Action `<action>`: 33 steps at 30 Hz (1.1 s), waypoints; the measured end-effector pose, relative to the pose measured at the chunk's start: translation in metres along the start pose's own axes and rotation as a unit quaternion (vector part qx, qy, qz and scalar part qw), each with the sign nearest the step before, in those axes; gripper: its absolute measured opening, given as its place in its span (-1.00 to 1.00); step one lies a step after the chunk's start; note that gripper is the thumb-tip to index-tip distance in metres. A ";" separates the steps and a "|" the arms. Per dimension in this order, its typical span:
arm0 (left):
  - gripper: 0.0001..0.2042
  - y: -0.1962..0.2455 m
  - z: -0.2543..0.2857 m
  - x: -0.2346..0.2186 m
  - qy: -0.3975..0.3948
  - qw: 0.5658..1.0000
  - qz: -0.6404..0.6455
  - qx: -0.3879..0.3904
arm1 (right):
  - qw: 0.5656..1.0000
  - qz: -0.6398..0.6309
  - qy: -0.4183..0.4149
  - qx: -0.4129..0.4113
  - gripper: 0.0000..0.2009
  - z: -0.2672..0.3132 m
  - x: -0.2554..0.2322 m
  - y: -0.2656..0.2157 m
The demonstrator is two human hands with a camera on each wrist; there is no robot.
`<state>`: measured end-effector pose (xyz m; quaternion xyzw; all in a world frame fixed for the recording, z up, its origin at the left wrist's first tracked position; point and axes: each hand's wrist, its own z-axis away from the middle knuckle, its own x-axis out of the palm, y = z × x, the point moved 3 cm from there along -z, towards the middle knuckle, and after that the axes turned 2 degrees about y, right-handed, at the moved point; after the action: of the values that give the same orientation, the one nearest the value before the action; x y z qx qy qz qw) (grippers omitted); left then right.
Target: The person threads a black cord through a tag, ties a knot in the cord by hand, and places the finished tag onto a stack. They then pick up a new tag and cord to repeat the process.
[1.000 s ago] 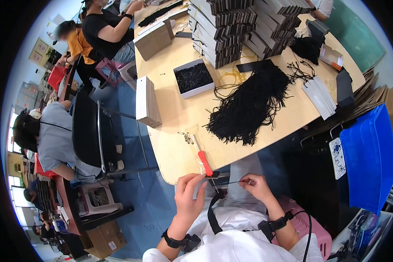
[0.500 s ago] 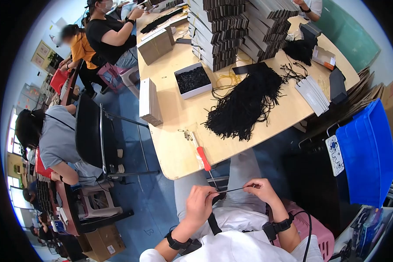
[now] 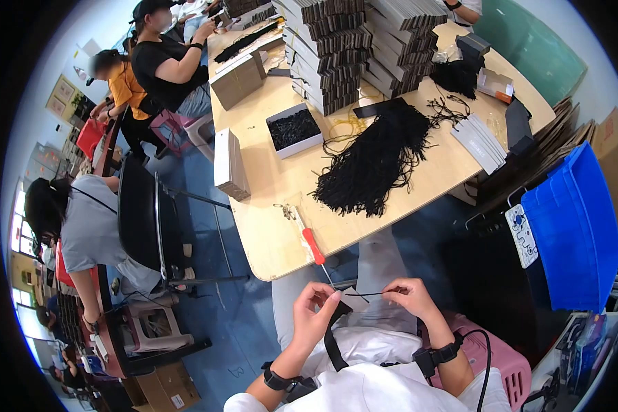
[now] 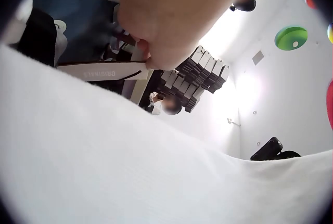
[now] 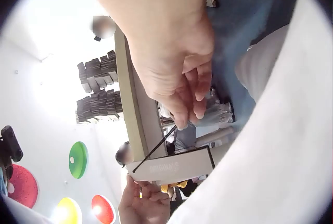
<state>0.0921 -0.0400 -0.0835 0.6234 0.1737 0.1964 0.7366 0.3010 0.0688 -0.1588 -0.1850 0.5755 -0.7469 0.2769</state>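
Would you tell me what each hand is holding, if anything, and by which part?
The left hand pinches a pale printed tag near one end; the right hand pinches a black cord near one end.

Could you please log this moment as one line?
left hand: pinches printed card | right hand: pinches black cord | red-handled tool: overhangs table edge

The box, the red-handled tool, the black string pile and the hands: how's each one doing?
Box: open, full of black bits
Red-handled tool: lying, poking off the table
Black string pile: loose, heaped
Left hand: pinching a pale card
Right hand: pinching a black string
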 end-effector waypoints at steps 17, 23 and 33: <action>-0.91 0.067 0.019 0.010 -0.116 0.991 0.059 0.023 | 0.975 -0.103 0.020 -0.196 -0.83 0.032 0.018 -0.122; -0.87 0.096 0.018 0.032 -0.168 0.972 -0.081 0.146 | 0.944 0.042 0.083 -0.317 -0.85 0.032 0.027 -0.145; -0.80 0.142 0.004 0.038 -0.162 0.942 -0.172 0.237 | 0.952 -0.044 -0.097 -0.288 -0.50 0.009 0.031 -0.140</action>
<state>0.1164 -0.0041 0.0565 0.7640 0.1978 -0.0834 0.6084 0.2548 0.0683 -0.0228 -0.3532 0.7282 -0.5390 0.2333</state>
